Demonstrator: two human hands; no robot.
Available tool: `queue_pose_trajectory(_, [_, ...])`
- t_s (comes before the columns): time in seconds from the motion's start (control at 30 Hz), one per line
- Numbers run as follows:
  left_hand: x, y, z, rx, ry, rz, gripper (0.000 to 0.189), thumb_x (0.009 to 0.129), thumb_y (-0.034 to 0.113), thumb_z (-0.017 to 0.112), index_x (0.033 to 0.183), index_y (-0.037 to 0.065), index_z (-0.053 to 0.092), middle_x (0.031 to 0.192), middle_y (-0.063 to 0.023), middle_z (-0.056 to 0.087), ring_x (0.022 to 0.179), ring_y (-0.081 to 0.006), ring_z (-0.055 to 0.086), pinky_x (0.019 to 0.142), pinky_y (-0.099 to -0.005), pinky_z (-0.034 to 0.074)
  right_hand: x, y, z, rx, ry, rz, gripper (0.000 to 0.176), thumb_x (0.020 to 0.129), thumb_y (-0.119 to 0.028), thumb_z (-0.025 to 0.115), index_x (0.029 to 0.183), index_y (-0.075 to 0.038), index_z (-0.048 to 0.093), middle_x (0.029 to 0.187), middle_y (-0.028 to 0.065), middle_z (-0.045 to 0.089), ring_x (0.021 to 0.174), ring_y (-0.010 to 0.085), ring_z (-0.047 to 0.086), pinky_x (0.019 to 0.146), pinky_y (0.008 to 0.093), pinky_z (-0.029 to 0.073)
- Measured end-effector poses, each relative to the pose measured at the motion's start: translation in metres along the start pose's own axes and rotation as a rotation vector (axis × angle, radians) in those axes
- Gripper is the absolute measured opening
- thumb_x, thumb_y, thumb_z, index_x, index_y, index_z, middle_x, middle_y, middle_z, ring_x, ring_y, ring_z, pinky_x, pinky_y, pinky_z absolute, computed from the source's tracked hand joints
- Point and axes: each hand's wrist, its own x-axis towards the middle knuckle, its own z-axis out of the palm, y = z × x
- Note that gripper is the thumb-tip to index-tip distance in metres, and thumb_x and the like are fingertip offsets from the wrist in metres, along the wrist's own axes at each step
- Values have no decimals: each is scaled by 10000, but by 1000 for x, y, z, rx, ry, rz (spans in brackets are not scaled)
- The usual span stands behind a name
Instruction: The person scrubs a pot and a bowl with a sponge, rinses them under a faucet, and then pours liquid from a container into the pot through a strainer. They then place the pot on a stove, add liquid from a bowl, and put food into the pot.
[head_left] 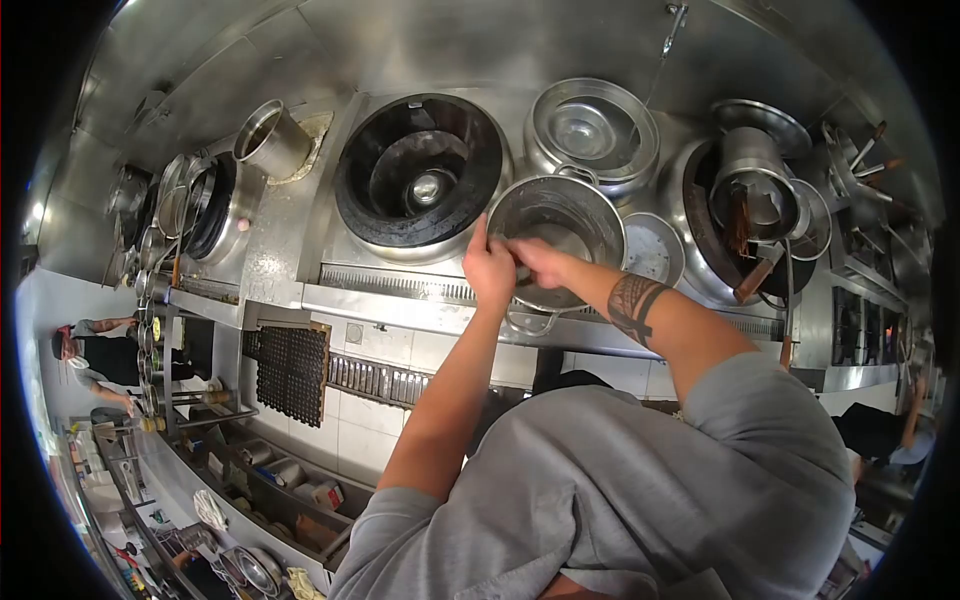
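Steel stockpot (572, 225) under two hands

It sits on the range, between the blackened wok burner (420, 165) and a shallow metal pan (655, 250). The left hand (490, 270) is at its left rim, one finger extended; the right hand (537, 262) curls over its mouth. I can't tell whether either grips.

Two hands: one left hand (490, 272), one right hand (540, 262). Below and between them, one deep pot (590, 215) with two loop handles (532, 326). Three black burner rings (353, 185) — one just left of the left hand, one farther left, one beyond the right hand. Right of the right hand, one shallow round dish (655, 250) and, farther off, one bristle brush (740, 215). Well left of the left hand, one tall container (283, 148) and one perforated mat (292, 372).
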Motion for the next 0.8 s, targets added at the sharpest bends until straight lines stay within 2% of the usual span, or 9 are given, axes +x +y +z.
queue_pose_trajectory(0.07, [2,-14,5,-2,54,73,427,1064,265,517,1370,-17,611,1297,-228,679,1171,-323,664,1008,-366,485,-16,18,16,-89,25,-1,192,991,-256,561,1063,-130,687,1066,32,672,1006,169,593,758,408,478])
queue_pose_trajectory(0.2, [9,-44,7,-296,2,29,447,1117,303,411,1404,4,578,1291,-171,676,1127,-258,641,970,-365,486,-60,-10,11,312,-127,-107,155,944,-121,624,1098,-102,618,983,23,592,907,154,589,732,336,484])
queue_pose_trajectory(0.27, [4,-42,2,-472,-176,-266,553,1123,411,383,1462,-10,501,1349,-169,631,1195,-247,603,1027,-369,461,-29,-2,26,206,97,-509,250,918,-62,647,1156,-91,576,1002,24,590,904,153,585,747,330,493])
queue_pose_trajectory(0.4, [1,-74,9,-495,-149,53,644,1121,471,305,1534,-13,406,1524,-168,493,1443,-255,416,1223,-356,265,18,-35,41,732,421,-671,312,942,-72,681,1219,-86,538,1143,71,614,1012,212,628,858,364,532])
queue_pose_trajectory(0.53, [-10,-28,-30,-1061,-296,-482,810,1068,651,264,1556,16,386,1571,-141,438,1461,-237,379,1208,-348,284,-40,-31,66,306,102,-501,295,900,-73,723,1175,-90,619,1061,33,660,980,162,634,849,317,509])
queue_pose_trajectory(0.6, [-10,-48,-14,-906,-204,-403,897,1026,730,259,1555,17,384,1588,-145,408,1462,-245,376,1206,-356,292,-16,-25,54,2,214,-608,233,927,-118,710,1139,-91,617,1011,11,653,919,140,629,810,311,502])
queue_pose_trajectory(0.7, [-13,-67,-6,-955,-273,-264,813,1042,631,426,1574,22,342,1591,-164,403,1462,-275,374,1227,-398,258,24,-59,56,-736,958,-1097,251,900,-174,672,1121,-73,607,1079,134,637,1093,325,581,944,434,446])
queue_pose_trajectory(0.77, [-7,-83,7,-422,-164,301,797,998,402,648,1581,-4,286,1604,-198,379,1481,-302,360,1235,-397,251,30,-84,47,-912,1024,-1192,274,875,-177,659,1121,-70,604,1104,146,621,1113,364,555,970,473,427])
queue_pose_trajectory(0.8, [-11,-73,-1,-302,-134,337,864,883,131,716,1577,-44,233,1583,-265,375,1491,-363,349,1243,-420,254,32,-94,43,-1085,1093,-1262,298,850,-181,645,1122,-68,602,1129,157,606,1133,403,530,995,513,408])
